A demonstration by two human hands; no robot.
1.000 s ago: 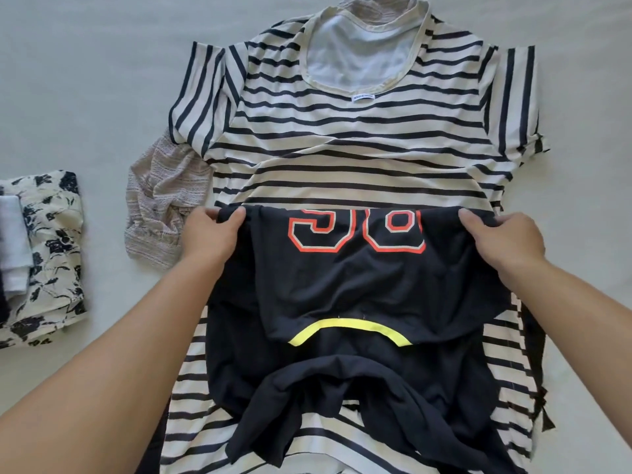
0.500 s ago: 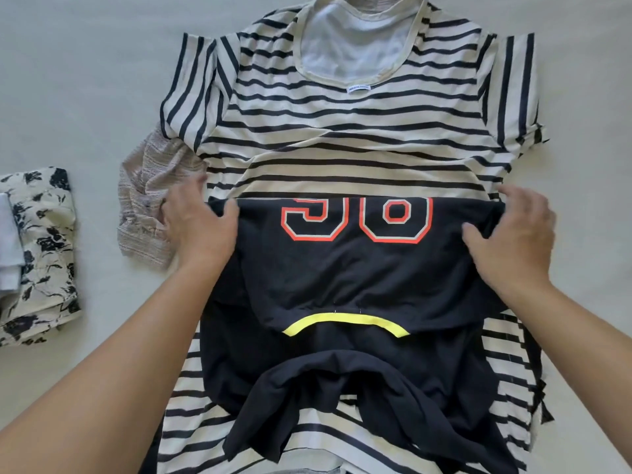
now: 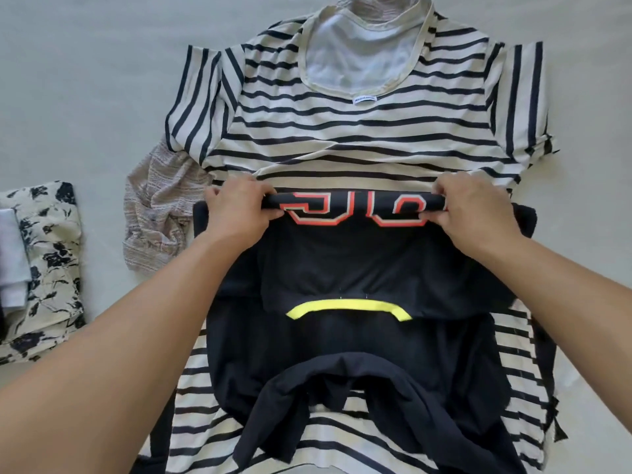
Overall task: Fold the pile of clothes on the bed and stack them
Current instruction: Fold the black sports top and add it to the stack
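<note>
A black shirt point(image 3: 359, 268) with orange-outlined numbers and a yellow neck band lies partly folded on top of a cream and navy striped shirt point(image 3: 359, 131). My left hand point(image 3: 239, 213) grips the left end of the black shirt's far folded edge. My right hand point(image 3: 475, 213) grips the right end of the same edge. That edge is rolled over between them, so only the lower half of the numbers shows. A beige patterned garment point(image 3: 157, 213) pokes out from under the striped shirt on the left.
A folded stack point(image 3: 37, 265) with a cream and black floral piece and a white piece lies at the left edge. The pale bed sheet point(image 3: 85, 80) stretches around the clothes on all sides.
Both hands went from pressing the black shirt's sides to gripping its far edge. They have moved closer together, and that edge is now rolled over, covering the top of the numbers.
</note>
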